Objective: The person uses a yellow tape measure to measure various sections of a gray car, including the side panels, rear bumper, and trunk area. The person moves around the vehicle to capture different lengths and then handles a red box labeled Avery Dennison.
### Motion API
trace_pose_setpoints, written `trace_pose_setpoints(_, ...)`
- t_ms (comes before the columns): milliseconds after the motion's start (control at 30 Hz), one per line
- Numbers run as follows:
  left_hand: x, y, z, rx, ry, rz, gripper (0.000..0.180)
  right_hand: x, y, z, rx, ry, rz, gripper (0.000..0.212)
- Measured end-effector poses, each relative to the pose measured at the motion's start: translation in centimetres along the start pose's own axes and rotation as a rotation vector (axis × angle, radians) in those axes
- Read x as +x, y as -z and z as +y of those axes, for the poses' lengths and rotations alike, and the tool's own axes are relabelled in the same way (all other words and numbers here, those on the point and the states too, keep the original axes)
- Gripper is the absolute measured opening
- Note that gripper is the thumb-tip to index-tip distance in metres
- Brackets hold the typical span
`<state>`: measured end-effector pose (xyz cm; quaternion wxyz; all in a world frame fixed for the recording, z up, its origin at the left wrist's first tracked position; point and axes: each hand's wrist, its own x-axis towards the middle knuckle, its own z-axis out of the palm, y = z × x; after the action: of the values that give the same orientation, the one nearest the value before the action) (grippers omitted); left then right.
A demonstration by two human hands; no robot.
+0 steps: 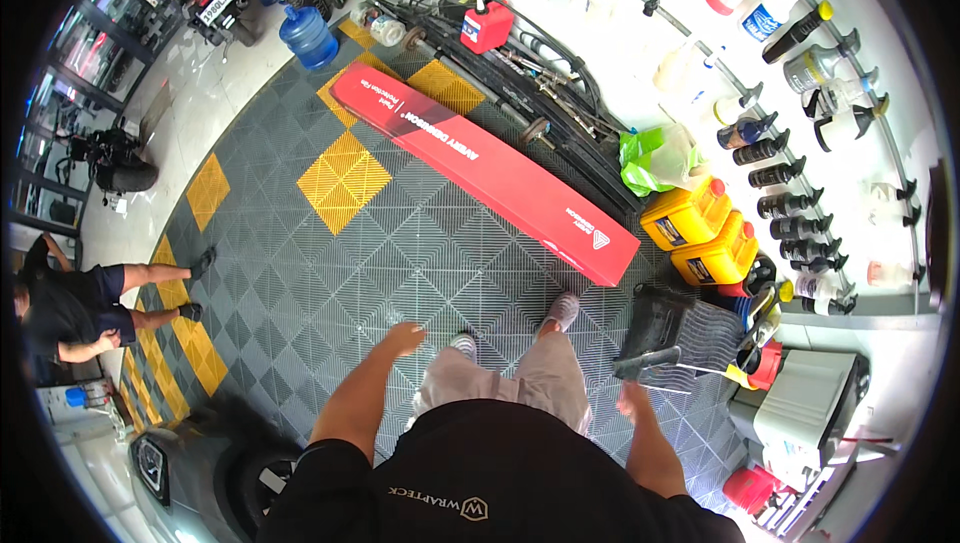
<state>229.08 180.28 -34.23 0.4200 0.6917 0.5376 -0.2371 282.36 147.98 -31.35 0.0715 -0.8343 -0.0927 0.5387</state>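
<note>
My left hand (405, 339) hangs in front of me at the left, above the tiled floor. Its fingers look curled together, with nothing visible in them. My right hand (629, 401) is lower at my right side, with its fingers closed. From it rises a dark tool with a grip and a long body (655, 356), its exact kind unclear. Behind the tool are black ribbed panels (697, 335), which it partly overlaps. On the floor ahead of my feet lies a long red carton (490, 168), slanting from far left to near right and touched by neither hand.
Yellow jugs (715, 243), a green-white bag (660, 158) and black poles (530, 113) line the right wall below racks of bottles (780, 175). Another person (75, 303) is at the left. A dark vehicle (200, 473) stands near left, a light-coloured bin (805, 408) near right.
</note>
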Motion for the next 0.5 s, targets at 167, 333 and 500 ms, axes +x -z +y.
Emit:
trace_pose_setpoints(167, -1.2, 3.0, -12.7, 0.263, 0.071, -0.056, 0.036, -5.8, -10.0, 6.7, -0.431, 0.148, -0.162, 0.037)
trace_pose_setpoints(333, -0.1, 8.8, -5.7, -0.203, 0.088, -0.025, 0.042, -8.5, -13.8, -3.4, -0.216, 0.001, -0.187, 0.039)
trace_pose_setpoints(500, 1.7, 14.4, -0.1, -0.201, -0.204, 0.13, 0.049, 3.6, -11.6, -12.2, -0.178, 0.138, -0.055, 0.029)
